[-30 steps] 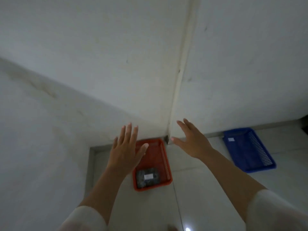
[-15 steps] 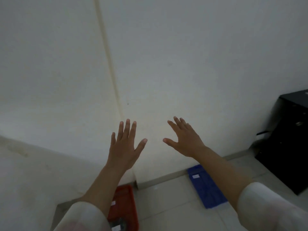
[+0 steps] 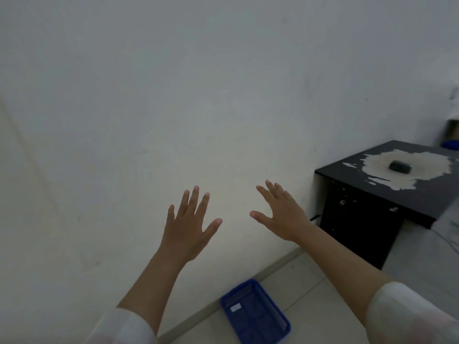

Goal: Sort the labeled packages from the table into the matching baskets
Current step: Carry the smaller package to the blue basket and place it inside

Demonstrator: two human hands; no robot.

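Raised before the white wall (image 3: 223,95), the left hand (image 3: 186,232) and right hand (image 3: 285,217) are held empty, fingers (image 3: 196,197) spread apart. A blue basket (image 3: 278,311) is seen on the floor (image 3: 310,294) by the wall's skirting; its white label (image 3: 235,307) is unreadable. One dark package (image 3: 400,167) is left on the black desk (image 3: 372,192), well back from its edges, at right.

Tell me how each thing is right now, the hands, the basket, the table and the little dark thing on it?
left hand: open, fingers spread, holding nothing.
right hand: open, fingers spread, holding nothing.
blue basket: on the floor by the wall, no package inside, white label showing.
black table: top worn pale.
dark package: lying on the table, untouched.
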